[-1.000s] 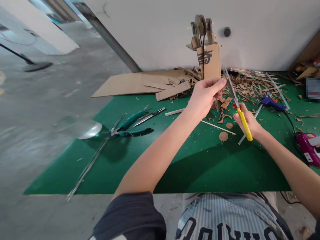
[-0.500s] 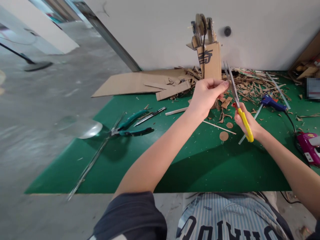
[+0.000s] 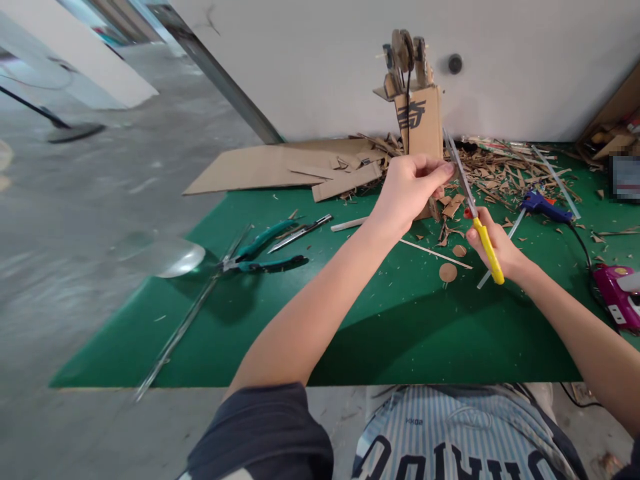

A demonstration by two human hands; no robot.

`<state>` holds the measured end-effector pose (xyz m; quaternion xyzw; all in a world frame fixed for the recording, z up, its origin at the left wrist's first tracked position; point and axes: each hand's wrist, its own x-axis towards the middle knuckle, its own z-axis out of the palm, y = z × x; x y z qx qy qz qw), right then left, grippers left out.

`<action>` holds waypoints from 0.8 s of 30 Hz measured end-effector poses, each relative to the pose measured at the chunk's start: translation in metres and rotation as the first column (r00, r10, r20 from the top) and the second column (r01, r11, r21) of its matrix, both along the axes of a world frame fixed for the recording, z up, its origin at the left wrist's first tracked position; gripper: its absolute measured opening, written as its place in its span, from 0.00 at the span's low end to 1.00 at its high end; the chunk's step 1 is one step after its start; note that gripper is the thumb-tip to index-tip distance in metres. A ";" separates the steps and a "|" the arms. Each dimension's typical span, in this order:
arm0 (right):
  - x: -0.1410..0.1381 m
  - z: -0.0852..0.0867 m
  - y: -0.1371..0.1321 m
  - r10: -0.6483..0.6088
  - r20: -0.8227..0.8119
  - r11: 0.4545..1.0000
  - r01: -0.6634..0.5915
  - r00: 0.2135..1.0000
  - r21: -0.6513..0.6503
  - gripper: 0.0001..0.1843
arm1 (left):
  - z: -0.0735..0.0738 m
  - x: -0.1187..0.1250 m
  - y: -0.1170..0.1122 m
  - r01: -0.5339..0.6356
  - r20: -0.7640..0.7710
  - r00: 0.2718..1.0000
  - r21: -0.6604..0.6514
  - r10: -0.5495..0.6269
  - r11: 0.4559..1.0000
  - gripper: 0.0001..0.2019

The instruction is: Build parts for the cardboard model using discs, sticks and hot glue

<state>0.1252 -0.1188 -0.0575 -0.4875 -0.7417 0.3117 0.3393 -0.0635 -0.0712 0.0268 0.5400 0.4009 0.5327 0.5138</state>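
My left hand [image 3: 413, 190] is raised over the green mat [image 3: 250, 320], its fingers pinched on a small piece of cardboard that is mostly hidden by the fingertips. My right hand [image 3: 493, 245] grips the yellow-handled scissors [image 3: 473, 210]. Their blades point up and away, and the tips meet the pinched piece at my left fingertips. Below the hands lie two small cardboard discs [image 3: 447, 272] and a thin wooden stick [image 3: 436, 254].
A cardboard stand [image 3: 419, 120] with parts on top rises behind my hands, amid cardboard scraps [image 3: 505, 170]. Flat cardboard sheets [image 3: 280, 167] lie at back left. Green pliers [image 3: 257, 257], a metal blade tool [image 3: 299, 233], a blue glue gun [image 3: 545, 208] and a pink device [image 3: 620, 293] rest on the mat.
The scissor blades opened slightly half a second ago and are now closed together at the pinched piece. Both hands stay in nearly the same place.
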 end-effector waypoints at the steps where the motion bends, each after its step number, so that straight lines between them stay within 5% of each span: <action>1: 0.000 0.001 0.000 0.001 0.008 1.000 -0.001 1.000 -0.001 0.29 | 0.001 -0.001 0.000 -0.003 -0.006 1.000 -0.004 0.003 1.000 0.08; 10: 0.007 0.001 0.003 0.002 0.117 0.999 -0.006 0.993 0.038 0.24 | 0.007 -0.017 0.007 0.063 -0.198 0.980 0.135 -0.035 0.989 0.04; 16: 0.010 -0.001 0.005 -0.015 0.163 0.995 -0.001 0.987 0.101 0.22 | 0.011 -0.023 0.009 0.057 -0.105 0.993 0.017 -0.054 0.998 0.09; 24: 0.012 -0.016 0.007 0.103 -0.011 0.994 -0.103 0.995 0.037 0.34 | 0.013 -0.024 0.009 0.078 -0.299 0.953 0.113 -0.041 0.991 0.02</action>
